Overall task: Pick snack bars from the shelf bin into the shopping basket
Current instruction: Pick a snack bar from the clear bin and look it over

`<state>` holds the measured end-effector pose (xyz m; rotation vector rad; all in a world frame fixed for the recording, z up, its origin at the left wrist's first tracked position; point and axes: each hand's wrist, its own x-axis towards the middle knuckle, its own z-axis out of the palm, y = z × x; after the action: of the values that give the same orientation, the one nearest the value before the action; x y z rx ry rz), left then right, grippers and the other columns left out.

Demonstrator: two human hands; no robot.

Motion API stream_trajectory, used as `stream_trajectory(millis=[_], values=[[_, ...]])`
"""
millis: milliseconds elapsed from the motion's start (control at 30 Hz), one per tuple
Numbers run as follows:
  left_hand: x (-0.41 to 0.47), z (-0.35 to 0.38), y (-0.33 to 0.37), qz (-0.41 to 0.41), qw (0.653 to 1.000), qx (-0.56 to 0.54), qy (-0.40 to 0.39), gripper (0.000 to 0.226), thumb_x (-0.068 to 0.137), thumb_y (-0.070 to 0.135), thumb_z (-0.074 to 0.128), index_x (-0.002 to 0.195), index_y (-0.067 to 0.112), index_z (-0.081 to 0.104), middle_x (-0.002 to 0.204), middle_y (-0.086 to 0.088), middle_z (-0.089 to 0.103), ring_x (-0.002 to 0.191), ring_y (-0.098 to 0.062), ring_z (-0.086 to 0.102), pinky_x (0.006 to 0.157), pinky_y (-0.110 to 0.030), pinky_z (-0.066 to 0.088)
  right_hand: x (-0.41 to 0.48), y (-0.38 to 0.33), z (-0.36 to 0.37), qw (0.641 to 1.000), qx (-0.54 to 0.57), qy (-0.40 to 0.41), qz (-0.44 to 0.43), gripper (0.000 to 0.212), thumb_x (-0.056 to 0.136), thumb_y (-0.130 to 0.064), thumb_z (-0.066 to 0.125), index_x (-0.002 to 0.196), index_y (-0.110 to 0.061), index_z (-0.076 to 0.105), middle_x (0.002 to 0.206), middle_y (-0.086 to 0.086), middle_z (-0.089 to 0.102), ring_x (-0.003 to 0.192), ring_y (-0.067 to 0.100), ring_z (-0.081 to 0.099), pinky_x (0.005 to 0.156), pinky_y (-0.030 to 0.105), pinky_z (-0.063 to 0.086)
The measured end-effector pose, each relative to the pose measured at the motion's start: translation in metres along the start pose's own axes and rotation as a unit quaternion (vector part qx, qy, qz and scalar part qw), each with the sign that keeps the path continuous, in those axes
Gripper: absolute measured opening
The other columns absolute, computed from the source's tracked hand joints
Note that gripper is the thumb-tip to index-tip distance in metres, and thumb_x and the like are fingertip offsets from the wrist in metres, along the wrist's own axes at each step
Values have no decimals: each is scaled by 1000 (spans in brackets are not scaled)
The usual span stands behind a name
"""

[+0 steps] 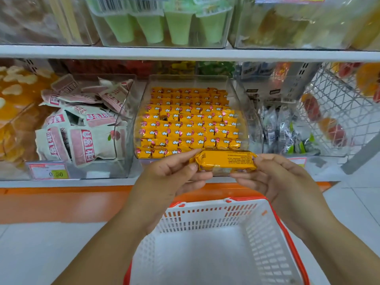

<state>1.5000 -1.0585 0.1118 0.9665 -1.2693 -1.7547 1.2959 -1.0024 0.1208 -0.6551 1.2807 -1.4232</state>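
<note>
A yellow-wrapped snack bar (225,161) is held level between both hands, its printed back facing me. My left hand (170,175) pinches its left end and my right hand (273,177) pinches its right end. Just behind the bar stands a clear shelf bin (144,93) filled with rows of the same yellow snack bars (189,122). Below the hands, a white shopping basket (205,219) with an orange rim sits on the floor, and its inside looks bare.
A clear bin of pink-and-white packets (82,128) stands left of the snack bar bin. To the right are a bin of dark packets (287,132) and a wire rack (339,103). A shelf board (185,53) carries more bins above. An orange plinth (61,202) runs below.
</note>
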Motion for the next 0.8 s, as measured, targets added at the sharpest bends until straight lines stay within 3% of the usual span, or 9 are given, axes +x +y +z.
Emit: stream_trajectory(millis=[133,233,333,400,467,533,633,733,800], values=[[6,-2,-2,20,997,42,62,28,96,8,52,110,22,73,95,-2,78,93,-18,74,80,-26,59,8,2,8,999,28,-16,24,5,93,-6,53,92,-3,56,93,23,74,88,38,73,75,34,62],[10,-4,-2,17,992,28,118,26,96,17,55,88,22,79,91,5,77,92,-15,74,87,-29,55,12,-1,12,995,55,-76,34,29,78,-13,59,104,1,57,104,23,72,91,41,72,75,34,62],[11,-8,0,24,989,-3,145,22,96,16,55,87,14,76,96,-5,77,92,-18,74,95,-37,51,15,-1,19,991,69,-111,27,35,75,-7,60,109,1,59,82,17,66,91,41,72,72,29,61],[11,-10,1,36,986,-23,163,28,95,13,56,75,17,76,92,-7,76,87,-18,74,91,-39,53,16,1,21,991,71,-116,14,29,75,-8,61,104,-2,64,78,9,70,90,37,73,71,27,60],[11,-11,1,50,982,-34,177,31,95,11,56,71,19,75,87,-5,75,78,-16,74,80,-36,58,19,5,22,993,51,-102,-3,22,73,-14,65,93,-7,71,93,14,74,92,32,73,73,27,60],[10,-11,3,72,979,-14,191,22,94,9,58,84,21,73,78,1,73,69,-12,71,65,-31,61,20,8,22,996,16,-81,-20,19,76,-19,64,89,-7,71,102,15,74,94,31,72,77,29,60],[6,-9,6,109,974,57,193,25,90,12,61,107,31,65,77,4,72,64,-12,70,63,-37,61,20,9,21,997,-46,-49,-45,17,80,-22,62,90,-10,68,86,3,76,88,29,74,83,34,59],[3,-8,7,141,970,89,178,32,91,8,60,92,39,69,80,1,72,71,-17,73,59,-32,60,16,7,23,994,-62,-26,-89,22,83,-19,62,103,-13,59,76,7,74,80,32,75,69,31,60],[2,-8,6,134,971,97,172,33,91,10,61,86,40,73,84,4,74,75,-19,74,62,-32,60,13,6,25,991,-55,-19,-117,25,79,-18,63,101,-14,52,76,8,74,75,34,74,63,30,59]])
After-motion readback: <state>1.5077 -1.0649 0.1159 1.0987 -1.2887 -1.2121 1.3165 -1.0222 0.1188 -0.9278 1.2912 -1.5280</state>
